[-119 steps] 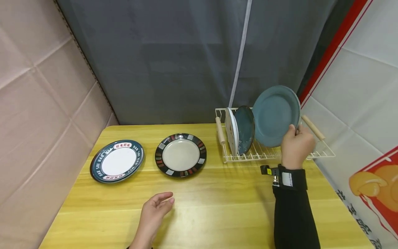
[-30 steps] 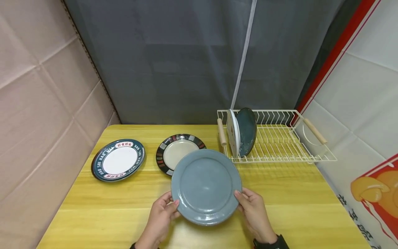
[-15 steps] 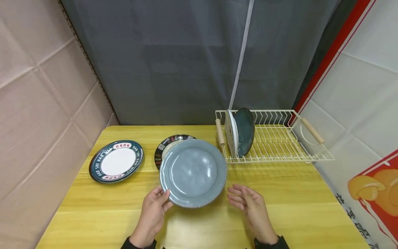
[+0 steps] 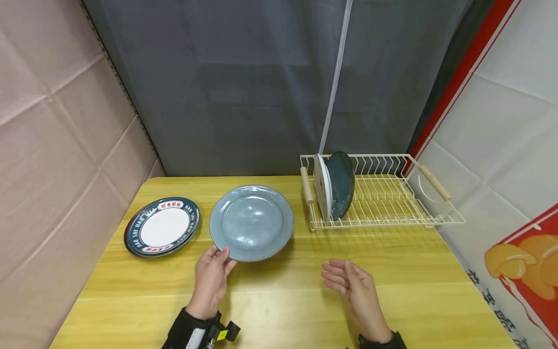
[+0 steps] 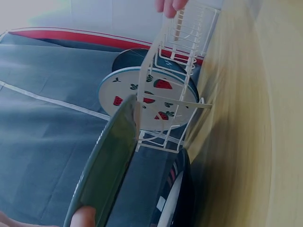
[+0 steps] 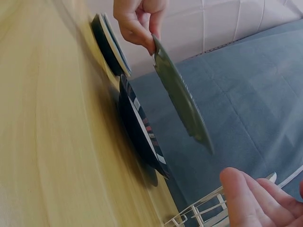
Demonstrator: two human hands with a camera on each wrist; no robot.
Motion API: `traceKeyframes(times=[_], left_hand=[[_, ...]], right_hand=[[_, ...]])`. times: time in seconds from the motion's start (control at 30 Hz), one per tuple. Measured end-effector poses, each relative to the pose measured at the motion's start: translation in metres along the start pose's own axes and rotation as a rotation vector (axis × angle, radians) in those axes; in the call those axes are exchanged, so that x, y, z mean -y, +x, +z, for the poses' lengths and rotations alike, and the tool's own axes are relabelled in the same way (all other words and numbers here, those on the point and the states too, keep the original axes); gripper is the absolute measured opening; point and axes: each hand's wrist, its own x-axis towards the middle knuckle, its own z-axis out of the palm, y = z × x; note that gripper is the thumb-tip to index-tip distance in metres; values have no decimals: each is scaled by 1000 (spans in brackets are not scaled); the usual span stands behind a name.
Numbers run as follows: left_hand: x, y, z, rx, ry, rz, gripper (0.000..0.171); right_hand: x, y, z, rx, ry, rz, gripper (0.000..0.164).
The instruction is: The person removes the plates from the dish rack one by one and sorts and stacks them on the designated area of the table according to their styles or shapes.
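Note:
My left hand (image 4: 210, 278) pinches the near-left rim of a blue-grey plate (image 4: 252, 223), thumb on top and fingers beneath. In the head view that plate covers a dinner plate with a dark patterned rim. The right wrist view shows the dark-rimmed plate (image 6: 139, 125) lying on the table, with a gap between it and the tilted blue-grey plate held above. My right hand (image 4: 355, 295) is over the table to the right, fingers extended and holding nothing. Left of the held plate lies a white plate with a blue lettered rim (image 4: 193, 220), stacked on another plate.
A white wire dish rack (image 4: 388, 225) with wooden handles stands at the back right. At its left end a white plate (image 4: 322, 186) with red fruit prints and a dark green plate (image 4: 341, 185) stand upright. A grey curtain (image 4: 244, 97) closes off the back.
The blue-grey plate came out of the rack in my right hand, was held by both hands, then my right hand let go. My left hand has moved it away from me, over the dark-rimmed plate.

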Motion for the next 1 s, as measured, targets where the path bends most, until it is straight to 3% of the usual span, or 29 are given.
traceKeyframes(times=[0.17, 0.57, 1.0], left_hand=[[6, 10, 5, -45, 9, -5, 37], [14, 34, 14, -71, -23, -29, 42], [19, 43, 16, -83, -42, -45, 46]], right_hand=[[-2, -4, 1, -29, -24, 36, 42], [-3, -6, 0, -59, -44, 39, 45], [-8, -7, 0, -76, -107, 29, 52]])
